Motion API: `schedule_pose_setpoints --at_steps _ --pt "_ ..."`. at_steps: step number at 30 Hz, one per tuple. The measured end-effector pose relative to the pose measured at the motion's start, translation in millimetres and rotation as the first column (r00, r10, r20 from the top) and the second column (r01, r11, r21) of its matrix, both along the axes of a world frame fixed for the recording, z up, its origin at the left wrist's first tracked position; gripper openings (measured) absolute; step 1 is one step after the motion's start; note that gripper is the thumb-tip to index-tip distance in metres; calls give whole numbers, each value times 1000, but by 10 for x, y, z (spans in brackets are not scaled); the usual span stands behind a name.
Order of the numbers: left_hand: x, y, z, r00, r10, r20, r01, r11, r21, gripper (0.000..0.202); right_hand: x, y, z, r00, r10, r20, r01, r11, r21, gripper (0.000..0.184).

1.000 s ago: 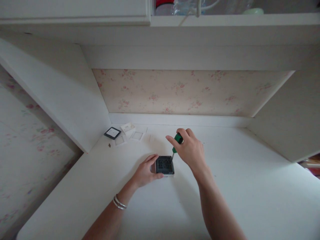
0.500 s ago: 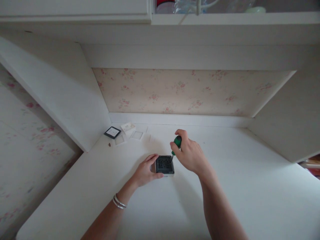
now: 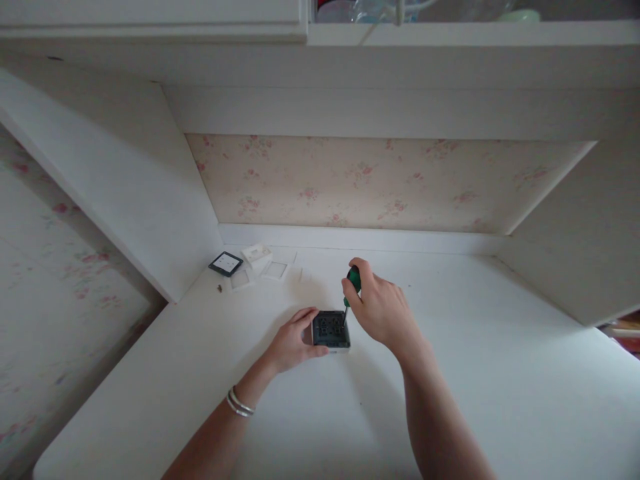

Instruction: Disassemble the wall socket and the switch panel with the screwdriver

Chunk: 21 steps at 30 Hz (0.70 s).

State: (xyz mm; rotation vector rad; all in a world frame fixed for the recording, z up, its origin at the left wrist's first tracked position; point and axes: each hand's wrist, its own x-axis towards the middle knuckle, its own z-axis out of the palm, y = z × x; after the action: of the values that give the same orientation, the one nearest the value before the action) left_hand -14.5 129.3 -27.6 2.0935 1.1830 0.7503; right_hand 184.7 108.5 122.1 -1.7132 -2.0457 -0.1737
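Observation:
A small square box-like unit (image 3: 331,327) with a white rim and a dark, structured inside lies on the white tabletop. My left hand (image 3: 295,341) grips it from the left, thumb along the near side and fingers at the far left corner. In my right hand (image 3: 381,303) is a screwdriver (image 3: 355,279) with a green and black handle, its fingers wrapped round the grip. The shaft points down, slightly tilted, and its tip reaches into the right side of the unit. What the tip touches is too small to make out.
At the back left lie a black-framed square panel (image 3: 226,264), a white block-shaped part (image 3: 257,254), two thin white square frames (image 3: 275,269) and some tiny screw-like pieces (image 3: 219,289). Cabinet side walls (image 3: 115,167) bound the table, with an overhead shelf (image 3: 380,67) above.
The view has shifted very slightly. Both hands keep their places on the unit and the screwdriver, with the right fingers moved a little around the handle.

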Motion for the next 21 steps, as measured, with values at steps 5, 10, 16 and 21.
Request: schedule_pose_setpoints --at_steps 5,10,16,21 --pt "-1 3 -5 1000 -3 7 3 1000 -8 84 -52 14 -15 997 -79 -22 79 997 3 32" --pt "4 -3 -3 1000 6 10 -5 1000 -23 83 -59 26 -1 995 -101 -12 101 995 5 29" --pt "9 1 -6 1000 9 10 -9 1000 -12 82 -55 27 -22 991 -132 21 131 991 31 23" --pt "5 0 -2 1000 6 12 -5 1000 -7 81 -33 108 -98 986 -165 22 164 985 55 24"
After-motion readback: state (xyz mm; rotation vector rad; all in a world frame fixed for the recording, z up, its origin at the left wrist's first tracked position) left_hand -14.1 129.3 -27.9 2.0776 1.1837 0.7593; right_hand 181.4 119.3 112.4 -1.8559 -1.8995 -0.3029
